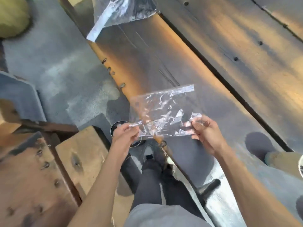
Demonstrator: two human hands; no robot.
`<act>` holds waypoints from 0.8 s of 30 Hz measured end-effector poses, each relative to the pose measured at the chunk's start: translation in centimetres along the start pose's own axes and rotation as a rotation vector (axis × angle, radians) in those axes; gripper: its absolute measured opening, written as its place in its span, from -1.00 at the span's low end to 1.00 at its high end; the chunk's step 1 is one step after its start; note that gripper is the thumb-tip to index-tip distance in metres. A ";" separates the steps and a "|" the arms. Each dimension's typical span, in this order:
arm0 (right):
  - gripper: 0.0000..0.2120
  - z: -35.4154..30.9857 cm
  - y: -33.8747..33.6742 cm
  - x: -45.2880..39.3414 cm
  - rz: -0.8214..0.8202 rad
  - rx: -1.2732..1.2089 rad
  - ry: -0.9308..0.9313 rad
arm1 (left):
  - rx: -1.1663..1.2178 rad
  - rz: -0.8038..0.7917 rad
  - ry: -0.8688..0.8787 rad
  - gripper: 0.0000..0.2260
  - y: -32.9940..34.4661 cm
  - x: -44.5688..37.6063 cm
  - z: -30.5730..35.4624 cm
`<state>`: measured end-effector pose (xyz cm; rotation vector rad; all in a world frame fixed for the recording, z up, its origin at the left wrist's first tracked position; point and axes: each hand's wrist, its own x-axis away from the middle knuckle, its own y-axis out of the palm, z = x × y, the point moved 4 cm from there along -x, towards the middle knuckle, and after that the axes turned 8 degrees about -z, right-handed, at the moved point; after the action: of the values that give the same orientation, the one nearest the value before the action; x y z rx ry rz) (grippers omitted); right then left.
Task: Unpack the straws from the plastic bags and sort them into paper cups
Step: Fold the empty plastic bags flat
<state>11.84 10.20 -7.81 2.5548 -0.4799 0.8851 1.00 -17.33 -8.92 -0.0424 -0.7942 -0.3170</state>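
Between both hands (126, 136) (205, 133), plastic bag (162, 112)

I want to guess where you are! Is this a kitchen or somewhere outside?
Probably outside, or a rough work area: weathered wooden planks with nail holes, a concrete floor, and sunlight falling across both.

Between left hand (125, 134) and right hand (205, 133): clear, glossy, crinkled plastic bag (161, 112); beneath both hands, matt, rough, weathered wooden planks (213, 63); left of them, rough grey concrete floor (62, 68).
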 end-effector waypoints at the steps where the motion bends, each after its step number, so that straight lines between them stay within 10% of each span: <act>1: -0.82 0.4 1.7 -0.1 -0.023 0.023 0.023 | 0.043 0.051 -0.002 -0.97 -1.7 1.1 -1.2; 13: -0.83 10.9 18.7 -4.5 -0.140 0.474 0.300 | 0.453 0.457 -0.229 -0.91 -15.8 7.3 -14.2; 24: -0.85 24.1 20.1 -12.8 0.084 0.238 0.666 | 0.082 0.514 -0.302 -0.82 -25.4 -5.3 -17.1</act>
<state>5.85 -15.96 -28.45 2.2425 -0.2842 1.8152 1.85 -42.79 -26.71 -0.2177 -1.0616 0.2150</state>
